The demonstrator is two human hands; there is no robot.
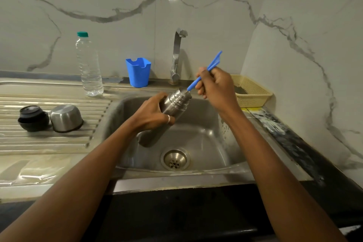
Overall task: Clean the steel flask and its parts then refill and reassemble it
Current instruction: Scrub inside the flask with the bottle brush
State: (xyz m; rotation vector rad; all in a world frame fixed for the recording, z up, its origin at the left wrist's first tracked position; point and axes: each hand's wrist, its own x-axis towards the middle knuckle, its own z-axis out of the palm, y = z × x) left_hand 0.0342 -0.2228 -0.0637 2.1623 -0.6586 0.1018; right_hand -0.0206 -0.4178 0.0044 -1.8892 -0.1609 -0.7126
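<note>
My left hand (pixel 152 113) grips the steel flask (pixel 172 108) around its upper body and holds it tilted over the sink (pixel 206 124), mouth pointing up and right. My right hand (pixel 215 84) is closed on the blue handle of a bottle brush (pixel 211 66). The brush's lower end goes into the flask's mouth, so its bristles are hidden. On the draining board at the left sit the black stopper (pixel 32 117) and the upturned steel cup lid (pixel 65 118), side by side.
A clear plastic water bottle (pixel 89 67) with a green cap stands behind the draining board. A blue plastic holder (pixel 138 71) and the tap (pixel 176 55) are at the sink's back edge. A yellow mesh basket (pixel 253 89) sits at the right by the wall.
</note>
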